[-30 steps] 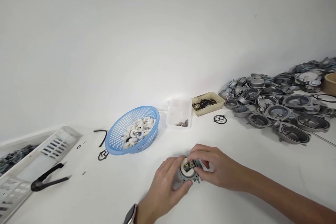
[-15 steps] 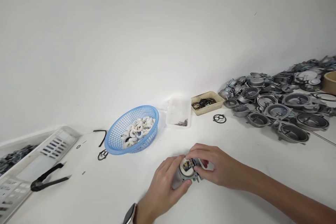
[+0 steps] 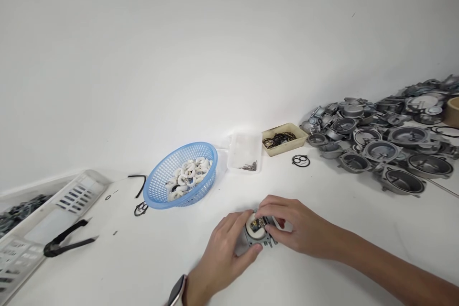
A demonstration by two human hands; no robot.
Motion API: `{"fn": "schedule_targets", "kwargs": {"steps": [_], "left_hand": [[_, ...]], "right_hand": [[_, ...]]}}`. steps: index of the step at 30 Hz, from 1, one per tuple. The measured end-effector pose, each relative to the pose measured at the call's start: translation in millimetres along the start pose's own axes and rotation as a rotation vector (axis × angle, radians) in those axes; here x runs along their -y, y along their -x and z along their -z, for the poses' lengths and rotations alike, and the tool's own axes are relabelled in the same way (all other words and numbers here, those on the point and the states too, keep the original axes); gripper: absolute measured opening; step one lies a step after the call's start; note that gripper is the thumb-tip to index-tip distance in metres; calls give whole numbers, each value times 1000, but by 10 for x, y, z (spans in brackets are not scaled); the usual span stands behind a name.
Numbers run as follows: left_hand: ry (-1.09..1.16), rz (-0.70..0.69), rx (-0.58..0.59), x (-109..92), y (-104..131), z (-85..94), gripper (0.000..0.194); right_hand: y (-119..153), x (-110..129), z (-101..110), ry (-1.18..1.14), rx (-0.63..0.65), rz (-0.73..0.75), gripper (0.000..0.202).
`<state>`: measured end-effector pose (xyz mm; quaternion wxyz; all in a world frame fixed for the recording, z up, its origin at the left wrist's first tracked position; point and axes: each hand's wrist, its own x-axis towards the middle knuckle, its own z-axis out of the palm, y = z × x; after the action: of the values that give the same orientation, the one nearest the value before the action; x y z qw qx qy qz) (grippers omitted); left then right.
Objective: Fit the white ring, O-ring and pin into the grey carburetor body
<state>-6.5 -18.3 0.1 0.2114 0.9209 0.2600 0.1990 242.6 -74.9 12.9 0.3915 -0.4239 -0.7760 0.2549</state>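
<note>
Left hand (image 3: 228,252) holds grey metal housing (image 3: 266,239) — round white insert (image 3: 255,235).

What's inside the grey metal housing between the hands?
Inside the grey metal housing is a round white part with small dark and brass-coloured pieces. The right hand covers some of the interior; anything beneath the white part is hidden.

Heaped metal housings (image 3: 382,151), black rings (image 3: 281,139) and white parts (image 3: 190,177) are lying along the bench (image 3: 143,263), suggesting a workshop.
</note>
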Motion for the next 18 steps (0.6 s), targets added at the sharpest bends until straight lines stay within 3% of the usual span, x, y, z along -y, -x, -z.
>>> {"fn": "schedule_targets", "kwargs": {"steps": [18], "left_hand": [[-62,-15,-1,22,11,-2,64]], "right_hand": [[-2,1,7,27,11,-1,25]]}}
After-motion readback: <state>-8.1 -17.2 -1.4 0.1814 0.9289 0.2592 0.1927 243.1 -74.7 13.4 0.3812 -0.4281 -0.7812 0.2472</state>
